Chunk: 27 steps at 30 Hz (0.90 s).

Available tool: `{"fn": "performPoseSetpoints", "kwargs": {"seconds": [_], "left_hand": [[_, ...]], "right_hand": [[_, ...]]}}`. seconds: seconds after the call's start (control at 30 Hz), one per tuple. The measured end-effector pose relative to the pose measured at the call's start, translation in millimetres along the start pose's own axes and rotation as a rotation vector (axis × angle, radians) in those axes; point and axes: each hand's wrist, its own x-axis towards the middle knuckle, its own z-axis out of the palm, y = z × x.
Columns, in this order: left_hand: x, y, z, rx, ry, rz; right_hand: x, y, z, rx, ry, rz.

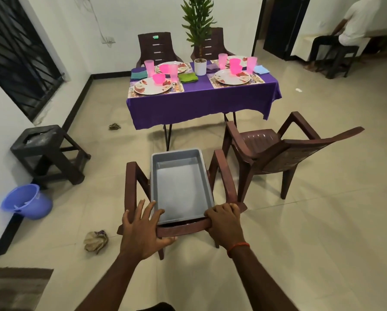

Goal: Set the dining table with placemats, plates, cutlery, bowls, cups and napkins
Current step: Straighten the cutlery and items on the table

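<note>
1. Two grips on the back rail of the near chair [181, 230]: left grip [143, 230] is released, fingers splayed straight across the rail, thumb under it. Right grip [224, 218] grasps the rail, fingers curled over.
2. Grey tray [177, 151] sits on that chair's seat.
3. Purple-clothed counter [199, 95] well beyond: placemats [212, 84] carry plates [152, 87] with pink bowls [159, 78]. Pink cups [149, 66] and folded napkins [188, 77] sit beside them, potted plant [200, 66] mid-counter.

1. Brown moulded-plastic armchairs [157, 48] [217, 34] [266, 149] [132, 182] – qty 4.
2. Floral-print round plates [147, 88] [181, 66] [224, 78] [243, 58] – 4.
3. Pink translucent plastic tumblers [149, 65] [173, 71] [222, 60] [251, 63] – 4.
4. Pink plastic bowls [159, 78] [164, 68] [236, 69] [234, 62] – 4.
5. Folded cloth napkins, asst. colours [138, 74] [188, 77] [212, 68] [261, 69] – 4.
6. Patterned rect. placemats [179, 88] [258, 81] [189, 68] [214, 61] – 4.
7. Black plastic stools [51, 149] [343, 59] – 2.
8. Grey rect. plastic tray [179, 182] – 1.
9. Blue plastic bucket [28, 203] – 1.
10. Green plant in white pot [200, 66] – 1.
</note>
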Motion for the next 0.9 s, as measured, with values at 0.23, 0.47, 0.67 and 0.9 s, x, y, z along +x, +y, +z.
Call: {"fn": "performPoseSetpoints", "kwargs": {"seconds": [0.23,0.47,0.67,0.9], "left_hand": [[33,-6,0,0.024,0.069,0.031],[103,-24,1,0.008,0.076,0.032],[176,-50,3,-0.013,0.068,0.037],[239,-66,1,-0.020,0.083,0.047]], "right_hand": [[21,-1,6,-0.063,0.103,0.040],[94,6,5,-0.113,0.097,0.047],[168,8,6,-0.093,0.086,0.050],[232,12,-2,-0.031,0.059,0.098]]}}
